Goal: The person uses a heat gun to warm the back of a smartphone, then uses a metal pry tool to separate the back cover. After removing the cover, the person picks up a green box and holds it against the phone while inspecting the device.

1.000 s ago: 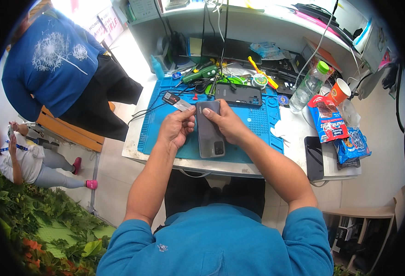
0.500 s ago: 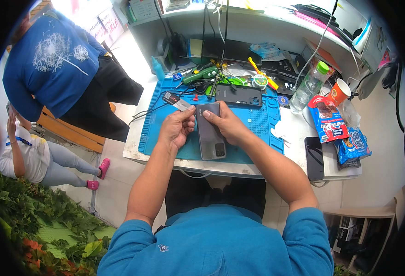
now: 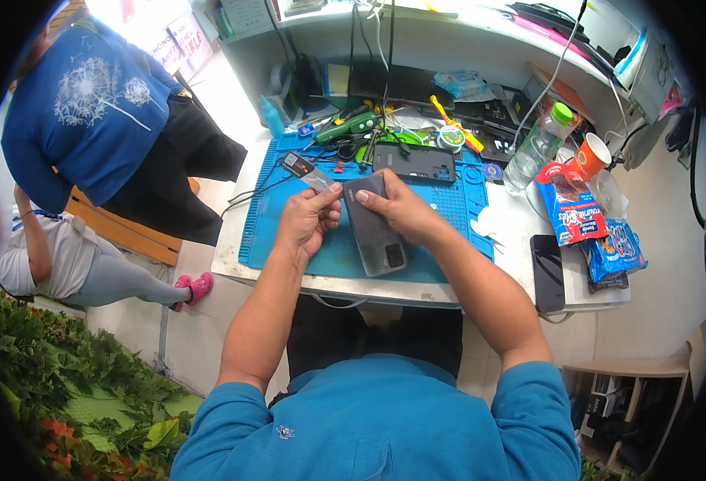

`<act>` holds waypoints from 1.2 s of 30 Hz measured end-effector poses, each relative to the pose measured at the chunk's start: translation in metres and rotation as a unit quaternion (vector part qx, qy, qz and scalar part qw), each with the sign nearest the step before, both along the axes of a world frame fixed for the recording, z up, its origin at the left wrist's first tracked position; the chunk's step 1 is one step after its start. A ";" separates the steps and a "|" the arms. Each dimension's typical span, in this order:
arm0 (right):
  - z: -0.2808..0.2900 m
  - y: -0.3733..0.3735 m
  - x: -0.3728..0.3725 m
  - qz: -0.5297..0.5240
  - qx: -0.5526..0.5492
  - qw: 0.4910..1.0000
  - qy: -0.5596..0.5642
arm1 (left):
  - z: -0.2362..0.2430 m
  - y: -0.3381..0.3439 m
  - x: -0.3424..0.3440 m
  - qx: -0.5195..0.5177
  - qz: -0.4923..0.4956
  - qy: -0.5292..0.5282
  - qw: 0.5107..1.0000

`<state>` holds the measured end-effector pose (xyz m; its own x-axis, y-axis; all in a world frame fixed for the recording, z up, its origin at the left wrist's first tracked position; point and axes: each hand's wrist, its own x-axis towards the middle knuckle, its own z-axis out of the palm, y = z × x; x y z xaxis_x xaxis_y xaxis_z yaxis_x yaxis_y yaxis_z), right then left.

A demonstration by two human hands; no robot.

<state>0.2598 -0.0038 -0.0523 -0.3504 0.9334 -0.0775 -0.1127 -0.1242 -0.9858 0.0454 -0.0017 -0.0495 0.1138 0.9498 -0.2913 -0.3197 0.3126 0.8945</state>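
Note:
A grey smartphone (image 3: 367,240), its back facing up and camera block at the near end, is gripped along its right edge by my right hand (image 3: 405,210), thumb lying across the back. My left hand (image 3: 309,223) pinches the clear end of a small plastic strip with a dark label (image 3: 298,165) between thumb and forefinger, close to the phone's far left corner. Its other fingers curl inward. Both hands are over a blue work mat (image 3: 277,236). Beyond them lies a black phone case (image 3: 414,163).
Behind the mat are a green power tool (image 3: 353,128), a yellow tool (image 3: 459,126) and several cables. To the right stand a bottle (image 3: 536,152) and an orange cup (image 3: 591,156), with snack packets (image 3: 571,207) and a dark phone (image 3: 548,272). Two people are at the left.
The smartphone has tilted, its near end swinging slightly right. My left hand stays pinched on the strip. At the left, the person in white has shifted their legs and arms.

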 end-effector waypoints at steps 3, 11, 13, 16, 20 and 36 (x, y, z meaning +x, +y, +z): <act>0.001 0.002 0.005 0.008 0.012 1.000 -0.024 | -0.001 0.001 0.001 0.007 -0.010 0.014 1.000; 0.012 0.002 0.016 0.026 -0.005 0.997 -0.066 | 0.002 0.002 -0.001 0.015 -0.045 0.051 0.998; 0.013 0.002 0.016 0.023 -0.005 0.998 -0.052 | 0.002 0.002 -0.001 0.017 -0.051 0.044 0.998; 0.014 0.004 0.017 0.022 -0.016 0.998 -0.052 | -0.001 0.005 -0.003 0.027 -0.069 0.038 0.997; 0.015 0.002 0.019 0.036 -0.025 0.997 -0.058 | -0.006 0.005 -0.009 0.044 -0.088 0.021 0.995; 0.016 0.003 0.020 0.047 0.007 0.990 -0.132 | -0.008 0.007 -0.013 0.082 -0.096 0.057 0.990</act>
